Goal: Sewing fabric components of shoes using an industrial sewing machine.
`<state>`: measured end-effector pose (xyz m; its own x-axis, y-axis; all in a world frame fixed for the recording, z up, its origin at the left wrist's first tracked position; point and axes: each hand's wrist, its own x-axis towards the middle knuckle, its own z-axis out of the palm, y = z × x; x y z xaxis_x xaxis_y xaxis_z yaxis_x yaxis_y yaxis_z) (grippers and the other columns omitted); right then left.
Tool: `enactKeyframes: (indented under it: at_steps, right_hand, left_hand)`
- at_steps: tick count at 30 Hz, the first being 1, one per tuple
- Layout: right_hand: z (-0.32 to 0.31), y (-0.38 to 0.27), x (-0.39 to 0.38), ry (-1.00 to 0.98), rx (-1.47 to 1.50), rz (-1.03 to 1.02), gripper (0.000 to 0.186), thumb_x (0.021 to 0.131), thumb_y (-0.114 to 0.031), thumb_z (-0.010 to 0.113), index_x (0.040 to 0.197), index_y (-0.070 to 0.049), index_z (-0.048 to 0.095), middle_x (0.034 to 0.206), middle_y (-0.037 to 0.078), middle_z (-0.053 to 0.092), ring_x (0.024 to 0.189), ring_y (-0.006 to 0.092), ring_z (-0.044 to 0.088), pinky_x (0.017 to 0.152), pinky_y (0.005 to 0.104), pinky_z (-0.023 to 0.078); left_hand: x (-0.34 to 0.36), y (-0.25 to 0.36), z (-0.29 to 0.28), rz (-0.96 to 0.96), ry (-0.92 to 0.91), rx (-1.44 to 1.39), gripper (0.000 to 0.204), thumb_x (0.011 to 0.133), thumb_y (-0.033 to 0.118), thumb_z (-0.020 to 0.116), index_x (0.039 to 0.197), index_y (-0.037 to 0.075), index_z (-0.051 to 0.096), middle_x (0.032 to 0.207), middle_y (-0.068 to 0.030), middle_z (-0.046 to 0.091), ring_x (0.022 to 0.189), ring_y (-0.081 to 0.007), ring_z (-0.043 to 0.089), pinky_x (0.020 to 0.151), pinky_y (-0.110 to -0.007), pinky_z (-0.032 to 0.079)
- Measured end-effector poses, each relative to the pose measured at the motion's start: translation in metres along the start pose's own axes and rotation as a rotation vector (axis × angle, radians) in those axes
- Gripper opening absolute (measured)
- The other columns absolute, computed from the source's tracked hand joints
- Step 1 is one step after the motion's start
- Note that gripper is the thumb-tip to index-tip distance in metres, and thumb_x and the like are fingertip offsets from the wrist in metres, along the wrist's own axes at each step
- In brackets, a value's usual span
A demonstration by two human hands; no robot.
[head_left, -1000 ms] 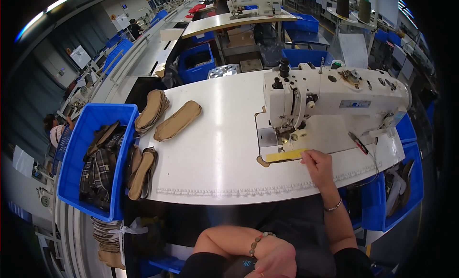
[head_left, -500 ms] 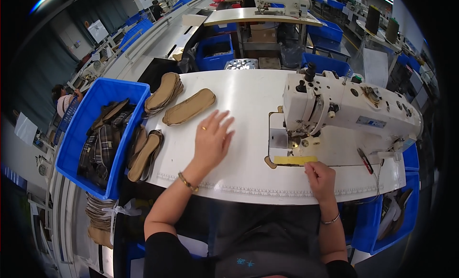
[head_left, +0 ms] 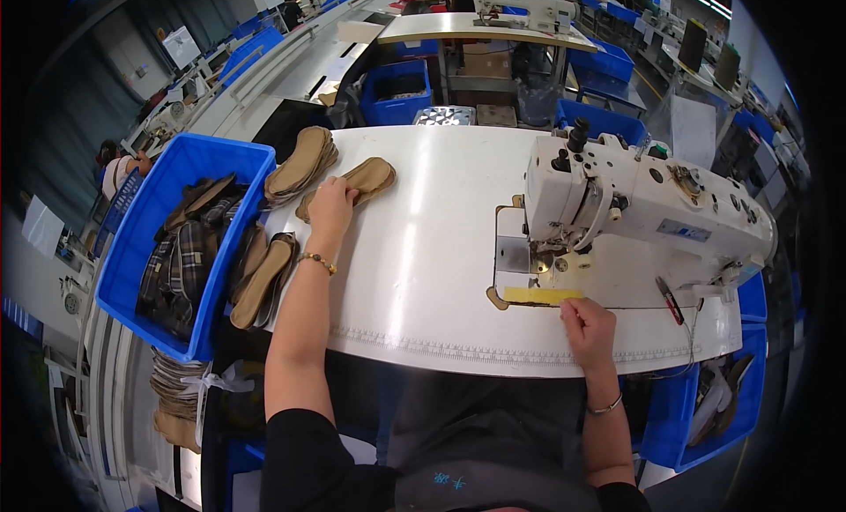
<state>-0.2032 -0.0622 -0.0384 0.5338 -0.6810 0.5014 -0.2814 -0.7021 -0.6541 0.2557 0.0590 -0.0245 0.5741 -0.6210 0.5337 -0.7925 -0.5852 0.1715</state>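
My left hand [head_left: 330, 211] is closed at the near end of a tan insole-shaped stack [head_left: 370, 179], fingertips pinched on its pieces. My right hand [head_left: 589, 331] is curled at the right end of a yellow strip [head_left: 533, 294] beside the white sewing machine's [head_left: 648, 204] needle plate; what, if anything, it grips is unclear. Two other tan stacks lie at the table's left: one [head_left: 300, 164] behind my left hand, another [head_left: 263, 290] nearer me.
A blue bin [head_left: 123, 265] of dark plaid pieces borders the white table [head_left: 441, 318] on the left; more bins [head_left: 661, 433] sit at right. Small snips [head_left: 670, 300] lie by the machine. Another sewing table [head_left: 441, 25] stands behind. A person [head_left: 122, 175] sits far left.
My left hand rose from my lap, reached forward over the table and has closed on the middle tan stack. My right hand stays by the yellow strip.
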Motion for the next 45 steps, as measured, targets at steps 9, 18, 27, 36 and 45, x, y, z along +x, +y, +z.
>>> enactKeyframes:
  at_steps: [9, 18, 27, 36, 45]
  right_hand:
    - [-0.002, -0.011, -0.005, -0.030, -0.186, -0.127, 0.008, 0.082, -0.007, 0.071, 0.089, -0.003, 0.070, 0.074, 0.010, 0.065, 0.060, 0.0244, 0.061, 0.055, 0.0327, 0.047]
    - [0.040, -0.055, -0.010, -0.402, -0.187, -0.406, 0.050, 0.078, -0.029, 0.076, 0.118, -0.002, 0.064, 0.129, 0.015, 0.060, 0.124, 0.0334, 0.053, 0.106, 0.0468, 0.039]
    - [0.038, -0.049, -0.009, -0.354, -0.194, -0.385, 0.050, 0.079, -0.030, 0.075, 0.118, 0.000, 0.064, 0.129, 0.016, 0.061, 0.123, 0.0349, 0.054, 0.105, 0.0478, 0.039]
    - [0.030, -0.055, -0.008, -0.264, -0.209, -0.435, 0.045, 0.079, -0.024, 0.076, 0.115, 0.001, 0.065, 0.125, 0.016, 0.062, 0.119, 0.0350, 0.056, 0.103, 0.0472, 0.041]
    - [0.029, -0.096, -0.007, -0.311, 1.038, 0.243, 0.061, 0.091, -0.007, 0.067, 0.144, -0.001, 0.036, 0.125, 0.011, 0.061, 0.111, 0.0168, 0.060, 0.095, 0.0331, 0.049]
  left_hand:
    - [-0.128, 0.126, -0.048, 0.495, -0.303, -0.560, 0.012, 0.079, 0.010, 0.071, 0.084, 0.007, 0.060, 0.108, -0.0078, 0.065, 0.103, -0.0282, 0.060, 0.090, -0.040, 0.048]
    - [-0.146, 0.088, -0.099, 0.393, -0.084, -0.220, 0.038, 0.081, 0.023, 0.074, 0.113, 0.008, 0.061, 0.122, -0.0091, 0.063, 0.122, -0.0288, 0.054, 0.102, -0.045, 0.041]
    - [-0.164, -0.072, -0.157, -0.273, 0.062, 0.324, 0.008, 0.084, 0.016, 0.066, 0.087, 0.008, 0.068, 0.088, -0.0085, 0.069, 0.084, -0.0291, 0.067, 0.071, -0.041, 0.052]
    - [-0.156, -0.019, -0.178, -0.384, 0.296, -0.719, 0.013, 0.098, 0.010, 0.059, 0.098, -0.001, 0.066, 0.078, 0.0020, 0.061, 0.069, -0.0046, 0.049, 0.061, -0.021, 0.038]
    - [-0.218, 0.145, -0.132, -0.483, -0.659, -1.611, 0.016, 0.100, 0.015, 0.057, 0.099, 0.001, 0.063, 0.086, 0.0019, 0.065, 0.075, -0.0035, 0.057, 0.070, -0.019, 0.047]
